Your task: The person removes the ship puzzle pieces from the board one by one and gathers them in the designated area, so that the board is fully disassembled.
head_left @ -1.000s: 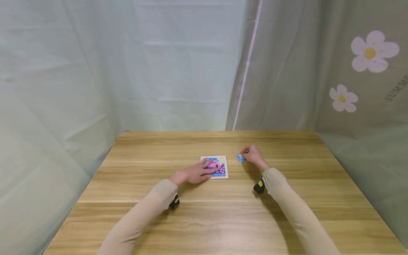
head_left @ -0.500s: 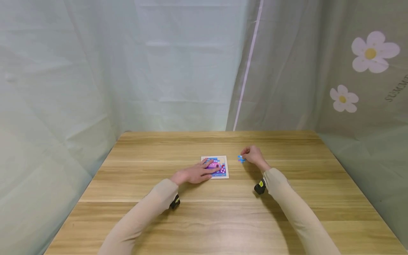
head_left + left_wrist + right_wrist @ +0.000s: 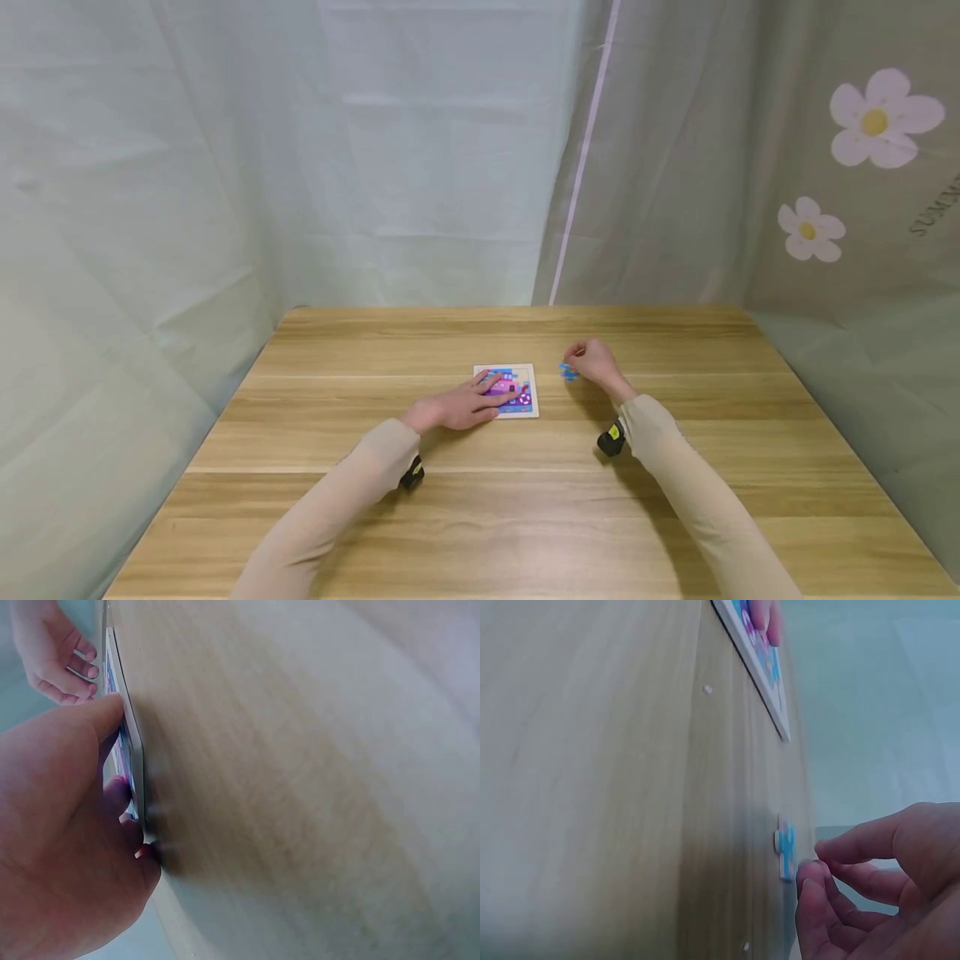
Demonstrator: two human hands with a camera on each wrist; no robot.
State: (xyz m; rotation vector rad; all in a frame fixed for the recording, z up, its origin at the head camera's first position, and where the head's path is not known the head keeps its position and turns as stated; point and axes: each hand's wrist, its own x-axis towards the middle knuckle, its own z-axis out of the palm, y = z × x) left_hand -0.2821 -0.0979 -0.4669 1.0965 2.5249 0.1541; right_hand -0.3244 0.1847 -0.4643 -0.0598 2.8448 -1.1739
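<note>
In the head view my left hand [image 3: 459, 407] rests with spread, straight fingers on a small framed jigsaw puzzle [image 3: 534, 397], printed in blue, pink and purple. The left wrist view has this hand [image 3: 60, 817] at the frame's near edge, thumb over the rim. To the right of the puzzle, blue jigsaw pieces [image 3: 568, 372] lie on the table under my right hand [image 3: 594, 362]. Curled fingers and thumb of that right hand [image 3: 870, 885] come together beside a flat blue-and-pink jigsaw piece [image 3: 786, 851] in the right wrist view; nothing shows between the fingertips.
A wooden table [image 3: 480, 508] spreads under both arms. Pale curtains [image 3: 420, 167] hang behind its far edge and along the sides, with white flowers at right. Each wrist carries a black camera, such as the right-hand one [image 3: 611, 439].
My right hand has lifted slightly off the blue pieces, which have shifted a little to the right. The left hand stays on the puzzle.
</note>
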